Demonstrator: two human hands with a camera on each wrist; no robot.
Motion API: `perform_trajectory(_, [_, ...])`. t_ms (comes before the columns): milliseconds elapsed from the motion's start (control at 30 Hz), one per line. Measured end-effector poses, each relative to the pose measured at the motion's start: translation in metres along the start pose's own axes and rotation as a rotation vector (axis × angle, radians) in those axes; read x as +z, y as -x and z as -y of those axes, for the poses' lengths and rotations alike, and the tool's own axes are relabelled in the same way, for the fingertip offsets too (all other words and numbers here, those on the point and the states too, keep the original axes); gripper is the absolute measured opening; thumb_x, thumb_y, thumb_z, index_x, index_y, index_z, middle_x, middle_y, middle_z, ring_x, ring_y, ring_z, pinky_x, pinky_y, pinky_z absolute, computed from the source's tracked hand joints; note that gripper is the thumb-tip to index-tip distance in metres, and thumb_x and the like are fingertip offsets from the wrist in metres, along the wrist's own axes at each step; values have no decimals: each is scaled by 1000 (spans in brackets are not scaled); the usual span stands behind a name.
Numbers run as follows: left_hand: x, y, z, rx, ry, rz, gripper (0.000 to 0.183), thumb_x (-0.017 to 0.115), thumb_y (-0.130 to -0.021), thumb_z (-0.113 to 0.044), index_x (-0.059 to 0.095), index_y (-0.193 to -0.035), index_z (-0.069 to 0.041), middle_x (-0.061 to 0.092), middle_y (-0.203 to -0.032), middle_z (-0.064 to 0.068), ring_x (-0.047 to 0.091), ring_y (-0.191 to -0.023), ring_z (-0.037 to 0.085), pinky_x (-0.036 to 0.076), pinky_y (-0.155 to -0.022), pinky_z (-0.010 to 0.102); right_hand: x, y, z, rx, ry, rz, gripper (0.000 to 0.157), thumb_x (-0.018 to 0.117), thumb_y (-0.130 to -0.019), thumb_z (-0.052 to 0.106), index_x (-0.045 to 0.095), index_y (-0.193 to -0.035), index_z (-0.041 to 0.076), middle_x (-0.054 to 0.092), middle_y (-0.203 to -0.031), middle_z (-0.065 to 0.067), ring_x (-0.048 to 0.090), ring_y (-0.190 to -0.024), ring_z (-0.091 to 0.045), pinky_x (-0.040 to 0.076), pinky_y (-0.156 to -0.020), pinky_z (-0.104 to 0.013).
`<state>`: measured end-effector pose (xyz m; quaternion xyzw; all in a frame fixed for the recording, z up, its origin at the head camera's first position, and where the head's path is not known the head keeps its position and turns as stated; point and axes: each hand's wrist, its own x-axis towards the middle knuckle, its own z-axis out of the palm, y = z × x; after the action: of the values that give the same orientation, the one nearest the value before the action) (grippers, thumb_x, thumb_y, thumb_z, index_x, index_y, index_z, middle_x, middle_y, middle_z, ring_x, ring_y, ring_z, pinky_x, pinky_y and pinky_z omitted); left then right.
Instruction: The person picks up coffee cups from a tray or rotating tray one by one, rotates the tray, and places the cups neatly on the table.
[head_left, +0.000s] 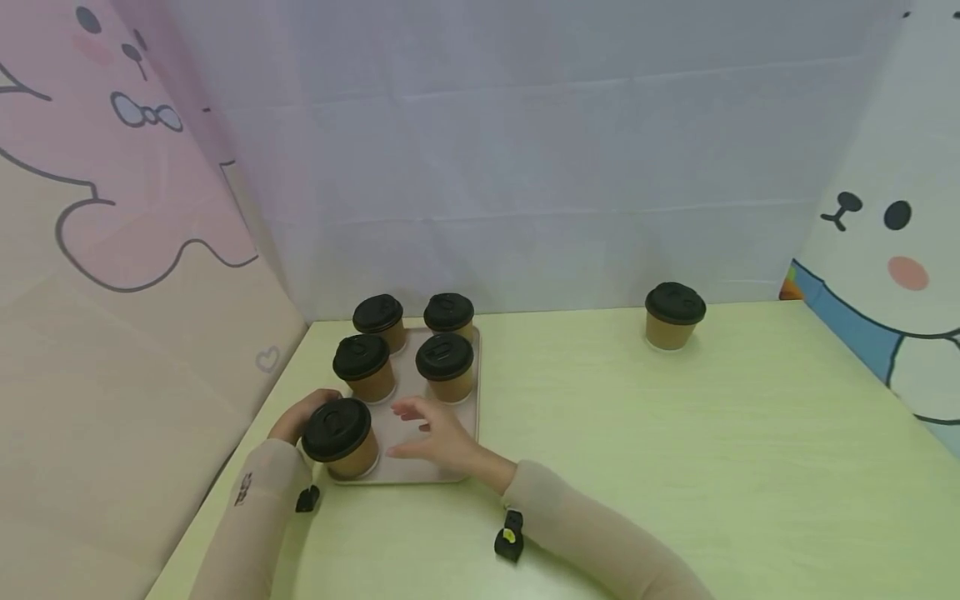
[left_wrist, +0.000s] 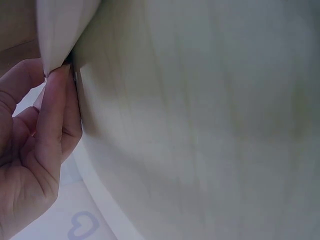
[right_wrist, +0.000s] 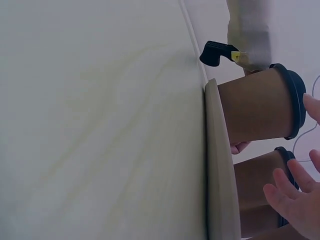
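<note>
1. Nearest, two beige sleeves reach in over the pale yellow-green bench; a small black device sits at the right wrist, with a second black device at the left.
2. The front cup, brown with a black lid, stands upright on the near left corner of the tray.
3. The left hand is beside that cup, on its outer side, partly hidden by it from above. In the left wrist view its thumb and curled fingers pinch the tray's edge.
4. The right hand is over the tray's near right part, thumb and fingers spread apart, holding nothing; the gap between them faces the front cup.
5. Beyond the hands, two more lidded cups stand upright on the tray: the middle left cup and the middle right cup.
6. Behind these, the back left cup and the back right cup stand near the tray's far edge.
7. Well apart to the right, a lone cup stands directly on the bench, toward its far edge.
8. Farthest, a pale lilac sheet hangs behind everything.
</note>
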<state>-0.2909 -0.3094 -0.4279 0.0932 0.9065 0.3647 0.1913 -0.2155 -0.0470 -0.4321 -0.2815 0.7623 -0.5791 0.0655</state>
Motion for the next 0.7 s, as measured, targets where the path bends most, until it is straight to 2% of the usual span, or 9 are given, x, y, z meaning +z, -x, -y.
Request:
perform_trajectory(100, [1, 2, 1, -27, -9, -17, 19, 42, -87, -10, 45, -68, -12, 40, -64, -3, 40, -63, 14, 36, -61, 30, 2, -1, 4, -13, 55, 40, 66, 76, -75, 18, 44, -132, 8, 50, -132, -10, 51, -119, -25, 42, -96, -40])
perform_trajectory(200, [1, 3, 1, -20, -23, -14, 17, 43, -87, -11, 47, -70, -11, 41, -66, -3, 42, -65, 15, 38, -62, 31, 4, -2, 8, -34, 80, 60, 73, 76, -75, 20, 38, -136, 9, 47, -135, -11, 49, -121, -27, 41, -98, -42])
perform_trajectory(400, [1, 0, 2, -5, -15, 1, 18, 44, -87, -9, 44, -69, -11, 38, -64, -3, 38, -63, 13, 35, -59, 29, 8, -5, 14, -41, 66, 56, 76, 75, -76, 22, 34, -139, 13, 46, -135, -11, 48, -123, -27, 40, -99, -43])
perform_trajectory(500, [0, -1, 2, -14, -34, -3, 17, 43, -88, -10, 45, -71, -7, 38, -66, 0, 39, -63, 16, 35, -60, 31, 11, -8, 16, -37, 72, 54, 76, 75, -76, 22, 34, -139, 14, 46, -135, -10, 48, -123, -26, 40, -100, -41])
perform_trajectory(567, [0, 0, 3, -40, -39, -19, 17, 43, -89, -12, 48, -76, -1, 44, -70, 5, 44, -68, 20, 39, -63, 33, 13, -9, 17, -34, 72, 53, 78, 75, -76, 23, 32, -140, 15, 45, -137, -10, 48, -123, -26, 40, -100, -41])
perform_trajectory(700, [0, 0, 3, -43, -37, -9, 19, 43, -90, -13, 47, -77, 0, 44, -71, 6, 45, -69, 21, 39, -64, 34, 15, -13, 18, -51, 100, 49, 83, 76, -75, 23, 27, -142, 17, 45, -137, -10, 48, -123, -25, 41, -99, -40])
